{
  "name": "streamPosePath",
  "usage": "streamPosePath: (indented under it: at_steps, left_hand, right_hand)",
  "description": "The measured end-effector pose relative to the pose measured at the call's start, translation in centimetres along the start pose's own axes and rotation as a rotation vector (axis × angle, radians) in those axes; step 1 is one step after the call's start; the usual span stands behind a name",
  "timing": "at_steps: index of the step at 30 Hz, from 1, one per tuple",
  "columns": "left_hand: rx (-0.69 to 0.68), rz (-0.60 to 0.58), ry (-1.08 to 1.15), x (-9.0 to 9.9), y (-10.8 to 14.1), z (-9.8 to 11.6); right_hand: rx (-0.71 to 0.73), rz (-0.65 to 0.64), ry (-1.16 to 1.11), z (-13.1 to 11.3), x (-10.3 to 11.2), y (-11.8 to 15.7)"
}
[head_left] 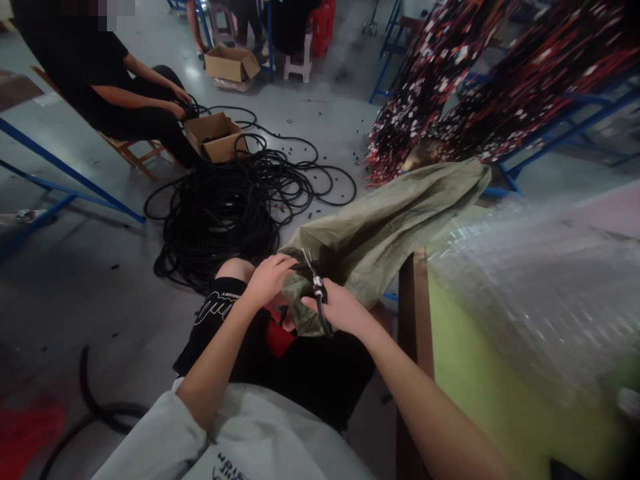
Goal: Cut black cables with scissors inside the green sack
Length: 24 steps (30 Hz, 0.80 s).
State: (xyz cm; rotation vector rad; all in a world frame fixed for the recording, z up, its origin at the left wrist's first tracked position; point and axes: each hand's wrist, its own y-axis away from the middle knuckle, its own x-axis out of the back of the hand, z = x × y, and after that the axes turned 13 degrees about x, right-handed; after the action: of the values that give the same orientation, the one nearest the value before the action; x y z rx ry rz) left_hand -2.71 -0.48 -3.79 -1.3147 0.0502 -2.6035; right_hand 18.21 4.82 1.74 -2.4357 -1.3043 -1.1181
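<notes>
Far left, a blue frame (pixel 70 177) slants across the grey floor (pixel 75 293). Just beyond it a co-worker (pixel 100 80) in black sits on a wooden chair (pixel 135 153), both hands down at an open box (pixel 215 137) with black cable running into it. A second box (pixel 231 65) sits farther back, near a white stool (pixel 299 63). In front of the near box lies a big heap of cable (pixel 225 213), loops spilling out to the right over the floor.

Centre now, on the lap: the left hand (pixel 267 279) is closed, fingers curled on the mouth of the sack (pixel 380 227) and touching a short black piece at the tool's tip; what that piece is, I cannot tell. Below the wrist there is something red (pixel 277 340), partly hidden. Just beside, the right hand (pixel 343 310) is clenched round the black handles of the pliers (pixel 317 290), metal tip pointing up and left toward the left hand. Pliers sit right at the sack's opening, between the two hands.

The olive sack stretches up and right from the lap to the bench (pixel 415 313), its edge dark wood. Bubble wrap (pixel 530 280) covers the bench top. Behind, upper right, bundles of red and black wires (pixel 500 73) with white tags hang over blue racks (pixel 575 127).
</notes>
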Motion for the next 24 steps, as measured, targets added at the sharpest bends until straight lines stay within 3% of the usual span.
streamPosePath:
  at_steps: [5,9,15,20,24]
  left_hand:
    - [-0.036,-0.048,0.006,0.3,0.0,0.0]
    - [-0.002,-0.01,0.034,-0.2,0.3,0.1]
    - [0.045,0.0,0.062,0.0,0.7,0.3]
    - [0.057,-0.097,0.265,0.2,0.7,0.1]
    - [0.119,-0.16,0.39,0.6,0.6,-0.1]
  right_hand:
    - [0.0,-0.052,-0.082,-0.3,0.8,0.2]
    - [-0.018,-0.073,-0.145,-0.6,1.4,0.1]
    - [-0.029,-0.03,-0.154,0.2,0.2,0.0]
    - [0.023,-0.043,-0.134,0.8,-0.4,0.1]
    - [0.048,-0.08,-0.108,0.0,0.5,0.3]
